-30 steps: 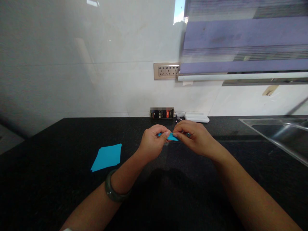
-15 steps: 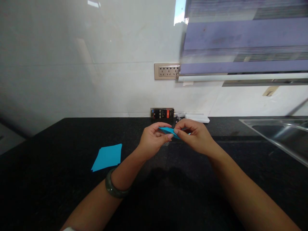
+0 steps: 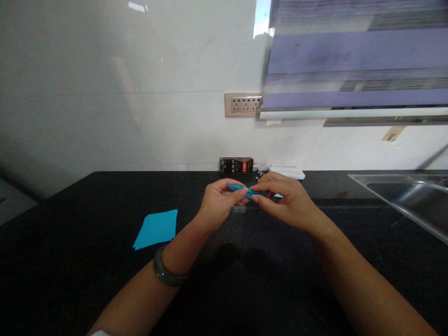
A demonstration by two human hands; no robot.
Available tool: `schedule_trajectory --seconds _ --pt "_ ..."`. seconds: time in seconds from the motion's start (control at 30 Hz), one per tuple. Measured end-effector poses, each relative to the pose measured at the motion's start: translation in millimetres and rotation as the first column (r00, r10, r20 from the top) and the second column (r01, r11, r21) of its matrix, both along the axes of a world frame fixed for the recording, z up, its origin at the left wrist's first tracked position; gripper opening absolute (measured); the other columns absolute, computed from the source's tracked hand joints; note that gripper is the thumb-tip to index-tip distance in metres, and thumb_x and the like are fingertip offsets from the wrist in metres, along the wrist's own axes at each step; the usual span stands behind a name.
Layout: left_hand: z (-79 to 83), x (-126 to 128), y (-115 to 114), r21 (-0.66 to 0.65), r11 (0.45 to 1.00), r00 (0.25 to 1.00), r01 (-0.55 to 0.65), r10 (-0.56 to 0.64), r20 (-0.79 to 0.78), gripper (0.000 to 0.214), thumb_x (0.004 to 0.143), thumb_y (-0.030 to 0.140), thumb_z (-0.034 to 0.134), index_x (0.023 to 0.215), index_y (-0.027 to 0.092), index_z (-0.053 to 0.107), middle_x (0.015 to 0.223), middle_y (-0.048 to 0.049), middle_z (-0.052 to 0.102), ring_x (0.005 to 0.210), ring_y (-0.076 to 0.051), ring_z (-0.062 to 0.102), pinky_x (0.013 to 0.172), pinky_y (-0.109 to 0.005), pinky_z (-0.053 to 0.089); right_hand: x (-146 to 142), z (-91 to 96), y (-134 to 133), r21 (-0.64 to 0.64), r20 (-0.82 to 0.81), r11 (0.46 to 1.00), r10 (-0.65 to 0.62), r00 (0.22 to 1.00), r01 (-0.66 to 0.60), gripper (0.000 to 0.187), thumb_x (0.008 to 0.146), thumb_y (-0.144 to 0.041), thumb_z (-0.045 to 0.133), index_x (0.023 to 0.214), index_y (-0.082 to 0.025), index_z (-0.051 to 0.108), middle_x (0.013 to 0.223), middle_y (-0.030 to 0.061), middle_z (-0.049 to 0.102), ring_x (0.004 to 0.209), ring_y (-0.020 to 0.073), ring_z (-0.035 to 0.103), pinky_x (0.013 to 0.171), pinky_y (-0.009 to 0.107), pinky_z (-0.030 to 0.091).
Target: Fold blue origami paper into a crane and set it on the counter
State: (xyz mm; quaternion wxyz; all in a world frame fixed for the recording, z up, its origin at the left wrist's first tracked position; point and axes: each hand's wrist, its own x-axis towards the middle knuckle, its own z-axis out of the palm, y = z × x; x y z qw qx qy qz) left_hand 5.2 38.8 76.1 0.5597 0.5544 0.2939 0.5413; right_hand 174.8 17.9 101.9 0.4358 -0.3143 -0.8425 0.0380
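Both hands meet above the middle of the black countertop (image 3: pixel 87 280). My left hand (image 3: pixel 219 205) pinches the left end of a small folded blue paper (image 3: pixel 248 191) between thumb and fingers. My right hand (image 3: pixel 289 201) pinches the same paper from the right, and a small blue tip shows past its fingers. The paper is held edge-on, so it looks like a thin strip. A dark green bangle sits on my left wrist. A small stack of blue paper sheets (image 3: pixel 156 228) lies flat on the counter to the left of my left forearm.
A phone with a running timer (image 3: pixel 236 165) leans against the white wall behind my hands, with a white flat object (image 3: pixel 287 171) beside it. A steel sink (image 3: pixel 409 191) is set in the counter at the right. A socket strip (image 3: pixel 243 104) and a window blind hang above.
The folded paper has been lifted slightly and turned from a flatter face to edge-on. Both hands kept their pinch and shifted only a little.
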Motion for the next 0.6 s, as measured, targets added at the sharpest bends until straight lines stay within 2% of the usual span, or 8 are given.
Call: schedule_trajectory --seconds 0.17,0.3,0.43,0.6 --pt "-0.9 0.2 0.7 0.000 1.000 1.000 -0.016 0.016 0.011 0.019 0.063 0.024 0.070 0.074 0.012 0.061 0.058 -0.0003 0.063 0.052 -0.010 0.059 0.053 -0.021 0.049 -1.4 -0.7 0.5 0.042 0.008 0.999 -0.030 1.000 0.030 0.013 0.076 -0.016 0.054 0.083 -0.017 0.066 0.071 0.0032 0.057 0.066 0.0119 0.052 0.059 0.025 0.041" --pt "0.3 0.0 0.2 0.019 1.000 1.000 -0.020 0.020 0.004 0.018 0.063 0.023 0.070 0.072 0.011 0.061 0.055 -0.0001 0.062 0.050 -0.009 0.058 0.052 -0.021 0.048 -6.1 -2.0 -1.2 -0.111 -0.079 0.992 -0.065 0.995 0.056 0.008 0.075 -0.016 0.056 0.076 -0.016 0.064 0.068 0.0014 0.056 0.061 0.0099 0.050 0.055 0.023 0.039" --pt "1.4 -1.3 0.3 0.040 0.999 1.000 0.002 -0.001 -0.016 0.017 0.062 0.022 0.070 0.071 0.011 0.061 0.055 -0.0001 0.061 0.051 -0.009 0.057 0.051 -0.020 0.046 -8.6 -4.8 -1.4 -0.287 -0.124 0.956 -0.101 0.987 0.062 0.009 0.075 -0.023 0.058 0.074 -0.015 0.062 0.067 0.0007 0.056 0.059 0.0099 0.049 0.052 0.022 0.037" --pt "2.2 -1.9 0.4 0.022 1.000 0.999 0.020 -0.020 0.030 0.022 0.061 0.020 0.072 0.079 0.012 0.063 0.061 -0.0005 0.064 0.055 -0.009 0.058 0.056 -0.021 0.047 -10.3 -6.7 -1.0 -0.352 -0.164 0.934 -0.118 0.979 0.054 0.013 0.076 -0.027 0.057 0.073 -0.015 0.061 0.068 0.0008 0.057 0.060 0.0103 0.049 0.053 0.023 0.037"
